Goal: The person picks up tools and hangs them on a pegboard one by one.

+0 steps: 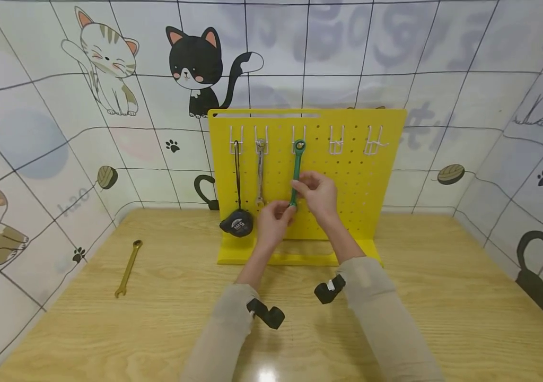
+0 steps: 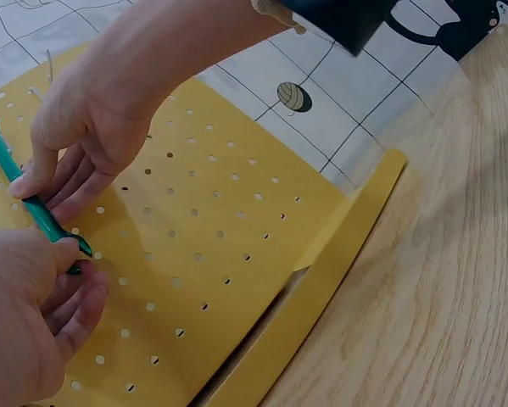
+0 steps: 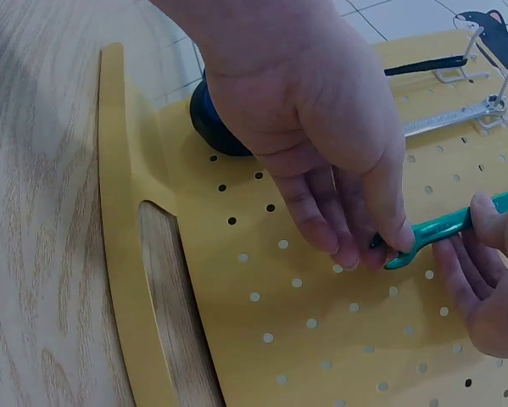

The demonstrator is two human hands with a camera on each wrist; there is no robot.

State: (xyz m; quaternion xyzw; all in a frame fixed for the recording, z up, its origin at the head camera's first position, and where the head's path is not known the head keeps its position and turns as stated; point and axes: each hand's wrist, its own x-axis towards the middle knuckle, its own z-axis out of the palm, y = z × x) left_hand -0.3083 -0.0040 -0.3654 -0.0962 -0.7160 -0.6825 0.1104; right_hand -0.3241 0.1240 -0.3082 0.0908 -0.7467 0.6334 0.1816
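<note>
A green combination wrench (image 1: 296, 168) stands upright against the yellow pegboard (image 1: 357, 191), its ring end at the middle white hook (image 1: 304, 130). My right hand (image 1: 320, 195) pinches its shaft between thumb and fingers. Lower down, my left hand (image 1: 273, 222) pinches the open end, and the left wrist view shows the thumb on that jaw end of the green wrench (image 2: 41, 216). To the left, a silver wrench (image 1: 260, 175) hangs from its own hook, and beside it a black tape measure (image 1: 239, 223) dangles by its strap.
A gold wrench (image 1: 129, 268) lies on the wooden table (image 1: 166, 318) at the left. Two more white hooks (image 1: 336, 140) stick out of the board's right side. The board's yellow base (image 1: 238, 257) rests on the table, before a cat-patterned wall (image 1: 281, 58).
</note>
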